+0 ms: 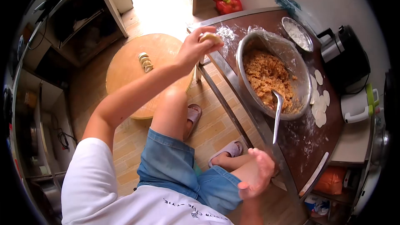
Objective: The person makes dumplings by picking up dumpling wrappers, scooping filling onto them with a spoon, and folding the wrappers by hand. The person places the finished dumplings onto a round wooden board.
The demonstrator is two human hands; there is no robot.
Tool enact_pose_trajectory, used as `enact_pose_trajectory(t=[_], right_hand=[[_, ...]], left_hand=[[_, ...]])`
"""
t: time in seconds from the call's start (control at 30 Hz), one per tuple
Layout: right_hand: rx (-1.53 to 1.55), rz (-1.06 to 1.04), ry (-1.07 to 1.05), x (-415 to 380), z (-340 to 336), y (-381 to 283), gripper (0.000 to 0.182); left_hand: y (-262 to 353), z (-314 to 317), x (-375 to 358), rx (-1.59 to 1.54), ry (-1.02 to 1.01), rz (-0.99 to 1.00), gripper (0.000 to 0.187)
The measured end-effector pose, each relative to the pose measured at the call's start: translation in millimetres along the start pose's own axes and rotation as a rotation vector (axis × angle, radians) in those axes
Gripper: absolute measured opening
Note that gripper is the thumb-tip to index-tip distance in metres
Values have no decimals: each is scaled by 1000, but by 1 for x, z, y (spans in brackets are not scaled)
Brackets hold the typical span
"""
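Note:
My left hand (195, 49) is raised near the corner of the brown table, its fingers closed around a pale dumpling (211, 38). Low at the right, my right hand (259, 174) is held above my thigh, fingers apart and holding nothing. In front of it stands a large metal bowl (240, 64) of reddish-brown minced filling (266, 73), with a spoon (278, 110) leaning in it. Several round dough wrappers (320, 107) lie beside the bowl. A short row of finished dumplings (145, 61) rests on the round wooden board (125, 85) at the left.
A plate of flour (297, 34) sits behind the bowl, and loose flour dusts the brown table (291, 141). A rolling pin (314, 174) lies along the table's near right edge. A black appliance (346, 54) stands at the right, and a red bag (230, 3) is on the floor behind.

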State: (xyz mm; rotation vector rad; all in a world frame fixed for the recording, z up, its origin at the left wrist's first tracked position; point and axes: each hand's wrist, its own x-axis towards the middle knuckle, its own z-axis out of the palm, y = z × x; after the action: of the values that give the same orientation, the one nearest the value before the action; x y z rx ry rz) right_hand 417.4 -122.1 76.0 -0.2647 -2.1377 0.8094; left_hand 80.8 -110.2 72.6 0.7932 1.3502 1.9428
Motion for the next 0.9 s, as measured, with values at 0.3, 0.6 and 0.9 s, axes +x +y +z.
enact_pose_trajectory(t=[0.3,0.6,0.9], right_hand=[[74,307,-110,-15,26,36,45],[88,346,-145,-25,28,46,39],[64,337,-216,-26,28,42,42]], left_hand=[[-81,-5,157,1165,-163,310,31],[-69,-22,171,1289,-425,457,42],[-51,-20,176,1367,-571,339,25]])
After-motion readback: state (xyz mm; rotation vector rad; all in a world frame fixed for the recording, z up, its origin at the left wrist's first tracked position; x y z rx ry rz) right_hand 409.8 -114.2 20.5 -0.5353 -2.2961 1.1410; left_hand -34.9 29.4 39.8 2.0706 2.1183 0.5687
